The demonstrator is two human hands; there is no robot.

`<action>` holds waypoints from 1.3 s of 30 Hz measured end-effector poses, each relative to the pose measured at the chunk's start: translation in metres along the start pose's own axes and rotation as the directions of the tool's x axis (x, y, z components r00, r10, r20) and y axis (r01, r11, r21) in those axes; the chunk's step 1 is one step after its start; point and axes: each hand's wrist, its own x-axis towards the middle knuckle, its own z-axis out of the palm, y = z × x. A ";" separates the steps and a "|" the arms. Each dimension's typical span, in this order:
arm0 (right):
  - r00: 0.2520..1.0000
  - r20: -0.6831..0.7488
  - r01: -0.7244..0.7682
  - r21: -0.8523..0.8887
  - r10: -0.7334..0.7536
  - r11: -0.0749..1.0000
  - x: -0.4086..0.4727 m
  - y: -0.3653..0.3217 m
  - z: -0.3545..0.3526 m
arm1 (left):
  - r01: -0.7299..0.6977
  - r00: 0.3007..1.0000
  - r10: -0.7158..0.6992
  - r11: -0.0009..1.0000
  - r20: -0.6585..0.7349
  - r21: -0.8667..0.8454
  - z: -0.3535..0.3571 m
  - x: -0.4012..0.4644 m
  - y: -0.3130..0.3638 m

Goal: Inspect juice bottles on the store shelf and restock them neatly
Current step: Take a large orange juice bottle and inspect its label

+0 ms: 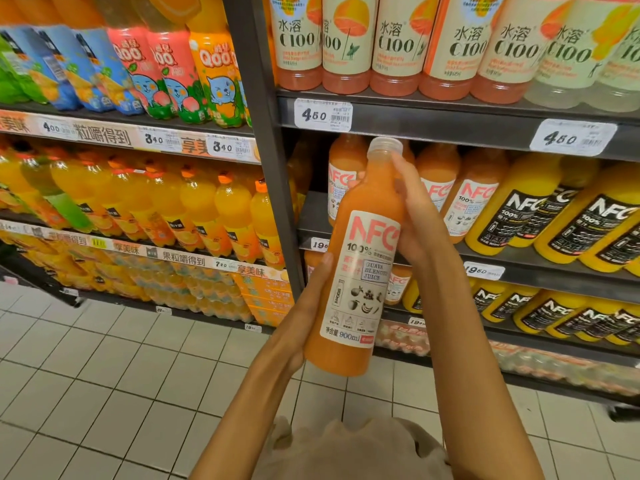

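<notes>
I hold a tall NFC guava juice bottle (360,258) in front of the shelf, tilted slightly, its white label facing me and its clear cap at the top. My left hand (304,317) grips the lower part of the bottle from the left, fingers behind it. My right hand (412,213) wraps the upper shoulder from the right. Behind it, on the middle shelf (313,216), more guava NFC bottles (467,199) stand beside a gap at the shelf's left end.
Orange NFC bottles with black labels (526,209) fill the shelf's right part. C100 bottles (394,46) line the shelf above. A dark upright post (263,150) separates the left bay of orange drinks (194,206). White tiled floor (104,375) lies below.
</notes>
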 end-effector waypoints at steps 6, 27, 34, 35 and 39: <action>0.972 0.236 -0.024 0.113 -0.004 0.993 -0.007 0.001 -0.005 | 0.159 0.973 -0.118 0.965 0.198 -0.209 0.005 -0.005 -0.002; 0.896 0.315 0.362 -0.114 -0.312 0.925 -0.033 -0.016 0.019 | -0.212 0.928 0.248 0.965 -0.280 0.151 -0.003 0.017 -0.017; 0.772 0.498 0.506 -0.104 -0.396 0.856 -0.046 -0.025 0.031 | -0.203 0.897 0.264 0.959 -0.355 0.198 -0.013 0.029 -0.016; 0.759 0.519 0.514 -0.105 -0.394 0.852 -0.048 -0.025 0.033 | -0.182 0.907 0.242 0.963 -0.345 0.196 -0.017 0.027 -0.018; 0.763 0.522 0.508 -0.121 -0.380 0.853 -0.051 -0.026 0.033 | -0.147 0.912 0.175 0.984 -0.371 0.102 -0.015 0.030 -0.013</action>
